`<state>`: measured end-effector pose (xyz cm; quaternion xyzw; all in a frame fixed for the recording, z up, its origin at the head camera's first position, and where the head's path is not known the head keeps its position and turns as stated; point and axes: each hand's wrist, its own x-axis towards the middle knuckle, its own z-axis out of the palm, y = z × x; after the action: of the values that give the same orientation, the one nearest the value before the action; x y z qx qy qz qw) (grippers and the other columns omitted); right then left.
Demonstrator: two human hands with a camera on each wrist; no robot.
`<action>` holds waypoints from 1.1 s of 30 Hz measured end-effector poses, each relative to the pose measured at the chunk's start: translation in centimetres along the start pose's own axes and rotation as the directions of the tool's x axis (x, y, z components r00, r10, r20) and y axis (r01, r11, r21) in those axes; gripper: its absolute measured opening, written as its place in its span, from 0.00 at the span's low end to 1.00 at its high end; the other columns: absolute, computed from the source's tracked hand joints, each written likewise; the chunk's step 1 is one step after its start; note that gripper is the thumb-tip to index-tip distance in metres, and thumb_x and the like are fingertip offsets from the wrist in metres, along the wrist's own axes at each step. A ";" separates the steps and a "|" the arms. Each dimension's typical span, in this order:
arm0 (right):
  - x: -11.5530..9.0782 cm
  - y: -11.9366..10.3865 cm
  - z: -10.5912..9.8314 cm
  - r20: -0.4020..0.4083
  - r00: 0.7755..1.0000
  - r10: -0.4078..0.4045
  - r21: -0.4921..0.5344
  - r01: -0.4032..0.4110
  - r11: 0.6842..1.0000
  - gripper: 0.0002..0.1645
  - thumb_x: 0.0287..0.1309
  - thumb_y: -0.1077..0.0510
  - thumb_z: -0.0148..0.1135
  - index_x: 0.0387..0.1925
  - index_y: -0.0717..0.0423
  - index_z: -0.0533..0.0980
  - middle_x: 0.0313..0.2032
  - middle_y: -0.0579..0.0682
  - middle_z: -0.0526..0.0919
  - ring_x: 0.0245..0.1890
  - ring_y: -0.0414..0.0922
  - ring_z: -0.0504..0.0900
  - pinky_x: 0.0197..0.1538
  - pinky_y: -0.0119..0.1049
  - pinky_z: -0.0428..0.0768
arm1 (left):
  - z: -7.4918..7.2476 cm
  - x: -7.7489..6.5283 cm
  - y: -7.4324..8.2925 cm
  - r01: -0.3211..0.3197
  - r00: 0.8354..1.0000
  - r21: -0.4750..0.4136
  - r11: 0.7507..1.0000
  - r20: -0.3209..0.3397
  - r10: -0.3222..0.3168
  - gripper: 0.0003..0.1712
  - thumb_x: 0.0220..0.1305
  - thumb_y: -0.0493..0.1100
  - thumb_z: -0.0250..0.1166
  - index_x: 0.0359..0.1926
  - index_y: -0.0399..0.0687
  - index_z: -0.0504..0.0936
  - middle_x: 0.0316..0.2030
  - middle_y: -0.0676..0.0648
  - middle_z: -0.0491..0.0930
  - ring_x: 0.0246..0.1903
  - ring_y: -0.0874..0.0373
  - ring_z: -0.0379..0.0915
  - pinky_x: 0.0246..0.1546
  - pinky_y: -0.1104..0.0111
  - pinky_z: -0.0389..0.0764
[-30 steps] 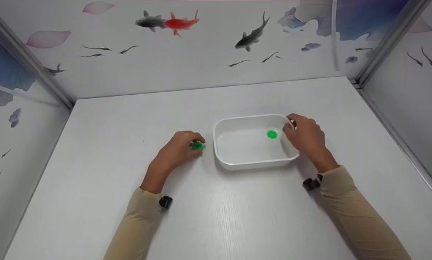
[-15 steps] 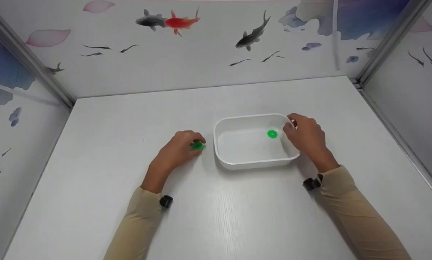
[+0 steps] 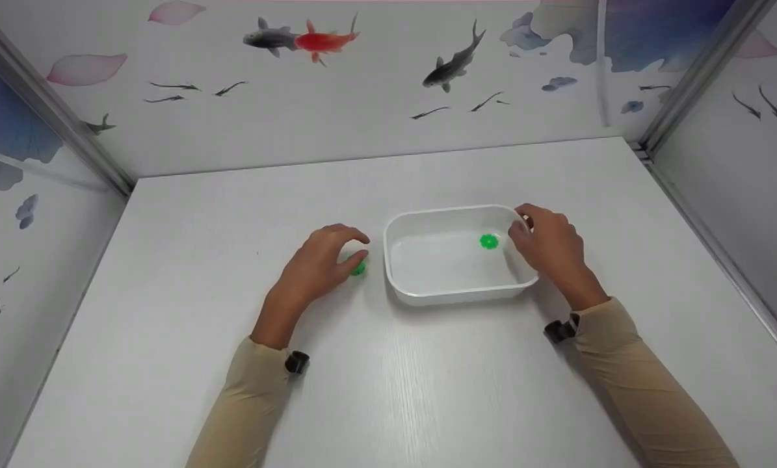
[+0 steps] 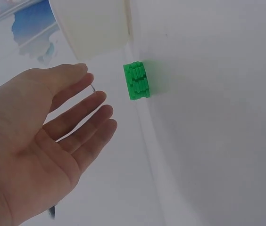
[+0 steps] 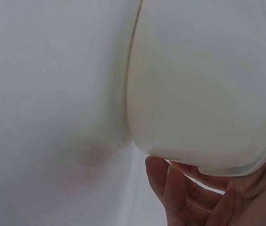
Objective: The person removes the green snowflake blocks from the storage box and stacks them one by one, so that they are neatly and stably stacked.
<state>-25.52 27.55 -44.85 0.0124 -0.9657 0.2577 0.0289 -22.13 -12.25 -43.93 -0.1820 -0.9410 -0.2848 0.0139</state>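
Observation:
A short stack of green notched plastic discs (image 4: 137, 81) stands on the table, just left of the tub. Partly covering it in the head view, my left hand (image 3: 320, 260) hovers with thumb and fingers spread apart, holding nothing. The left wrist view shows a gap between those fingertips and the stack. My right hand (image 3: 551, 244) grips the right end of a white plastic tub (image 3: 456, 294), its thumb over the rim and the fingers along the outer wall (image 5: 199, 84). Inside the tub, toward the right, lies a green flower-shaped disc (image 3: 489, 242).
The white table (image 3: 388, 390) runs back to a wall (image 3: 362, 104) printed with fish and petals. Side panels in metal frames (image 3: 707, 78) border it left and right. Both wrists carry small black cameras (image 3: 297, 362).
My left hand has let go of the green stack, spreading its fingers and rising slightly off it. The right hand and the tub have stayed put.

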 end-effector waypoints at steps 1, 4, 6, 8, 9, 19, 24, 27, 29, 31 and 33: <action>0.0 0.0 0.0 0.002 1.000 0.002 0.001 -0.002 1.000 0.25 0.77 0.50 0.51 0.66 0.55 0.80 0.52 0.60 0.89 0.40 0.55 0.84 0.37 0.47 0.79 | -0.1 0.0 0.2 -0.002 1.000 0.001 1.000 -0.006 0.002 0.16 0.76 0.46 0.71 0.61 0.50 0.88 0.62 0.47 0.87 0.69 0.49 0.79 0.73 0.53 0.78; 0.0 -0.1 0.1 0.004 1.000 0.003 0.003 -0.003 1.000 0.26 0.77 0.50 0.51 0.67 0.55 0.80 0.53 0.60 0.89 0.40 0.55 0.85 0.37 0.47 0.80 | -0.4 0.1 0.7 -0.011 0.999 0.007 1.000 -0.032 0.011 0.16 0.76 0.46 0.70 0.60 0.51 0.88 0.62 0.48 0.87 0.68 0.49 0.80 0.72 0.54 0.80; 0.0 -0.2 0.2 0.005 1.000 0.005 0.004 -0.005 1.000 0.26 0.77 0.50 0.51 0.67 0.55 0.80 0.53 0.61 0.89 0.40 0.55 0.85 0.37 0.48 0.80 | -0.6 0.2 1.2 -0.024 0.998 0.013 1.000 -0.053 0.025 0.15 0.77 0.47 0.69 0.60 0.52 0.88 0.61 0.48 0.87 0.67 0.50 0.80 0.71 0.54 0.81; -0.1 -0.1 0.2 0.003 1.000 0.006 0.003 -0.006 1.000 0.26 0.77 0.50 0.52 0.67 0.55 0.80 0.54 0.62 0.89 0.39 0.55 0.85 0.36 0.47 0.81 | -0.6 0.5 1.7 -0.043 0.997 0.014 0.999 -0.070 0.044 0.15 0.77 0.46 0.69 0.60 0.53 0.88 0.61 0.49 0.87 0.67 0.50 0.80 0.70 0.55 0.81; -0.1 -0.1 0.2 0.002 1.000 0.006 0.001 -0.006 1.000 0.26 0.77 0.50 0.52 0.67 0.55 0.80 0.54 0.62 0.89 0.39 0.55 0.85 0.36 0.47 0.81 | -0.6 0.6 2.0 -0.054 0.995 0.015 0.998 -0.078 0.055 0.14 0.77 0.46 0.68 0.60 0.53 0.88 0.60 0.49 0.88 0.67 0.50 0.81 0.69 0.55 0.82; 0.0 0.1 0.3 -0.015 1.000 -0.004 0.005 0.004 1.000 0.25 0.77 0.50 0.51 0.66 0.55 0.80 0.52 0.62 0.89 0.39 0.56 0.86 0.36 0.49 0.81 | 0.2 2.1 4.6 -0.148 0.979 0.001 0.989 -0.140 0.146 0.14 0.78 0.46 0.66 0.59 0.55 0.88 0.59 0.51 0.88 0.64 0.52 0.81 0.64 0.57 0.84; -0.1 0.1 0.3 -0.017 1.000 -0.005 0.015 0.005 1.000 0.25 0.77 0.50 0.51 0.66 0.55 0.80 0.52 0.62 0.89 0.39 0.56 0.85 0.37 0.49 0.81 | 1.1 3.2 6.1 -0.169 0.977 0.000 0.986 -0.130 0.168 0.14 0.78 0.46 0.67 0.60 0.56 0.88 0.59 0.52 0.88 0.65 0.53 0.81 0.64 0.58 0.84; -0.1 0.0 0.3 -0.020 1.000 -0.005 0.013 0.006 1.000 0.25 0.77 0.50 0.51 0.66 0.55 0.80 0.51 0.62 0.89 0.38 0.55 0.85 0.36 0.47 0.80 | 1.9 4.0 7.1 -0.169 0.980 0.005 0.986 -0.102 0.169 0.14 0.79 0.47 0.67 0.61 0.58 0.88 0.60 0.53 0.87 0.65 0.54 0.80 0.65 0.60 0.84; -0.1 0.0 0.3 -0.020 1.000 -0.005 0.007 0.005 1.000 0.25 0.77 0.50 0.51 0.66 0.55 0.80 0.51 0.62 0.89 0.38 0.55 0.84 0.35 0.47 0.80 | 2.3 4.5 7.8 -0.171 0.982 0.000 0.985 -0.084 0.171 0.14 0.79 0.47 0.67 0.61 0.58 0.87 0.60 0.53 0.87 0.65 0.55 0.80 0.66 0.60 0.83; -0.1 -0.1 0.3 -0.017 1.000 -0.002 0.001 0.002 1.000 0.26 0.77 0.50 0.51 0.66 0.55 0.80 0.51 0.62 0.89 0.38 0.55 0.84 0.36 0.48 0.80 | 2.7 5.0 8.3 -0.180 0.982 -0.010 0.984 -0.068 0.179 0.15 0.79 0.47 0.66 0.61 0.57 0.87 0.60 0.53 0.88 0.65 0.55 0.80 0.67 0.61 0.83; 0.0 -0.1 0.4 -0.014 1.000 0.003 -0.003 -0.003 1.000 0.26 0.77 0.50 0.50 0.67 0.55 0.80 0.51 0.62 0.89 0.39 0.55 0.84 0.36 0.49 0.81 | 3.0 5.5 8.8 -0.186 0.982 -0.023 0.982 -0.049 0.185 0.15 0.79 0.47 0.66 0.61 0.57 0.87 0.60 0.53 0.87 0.66 0.56 0.80 0.67 0.61 0.82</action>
<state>-25.49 27.32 -45.13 0.0092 -0.9659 0.2564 0.0353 -23.94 -1.97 -41.01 -0.2623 -0.9154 -0.2993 0.0598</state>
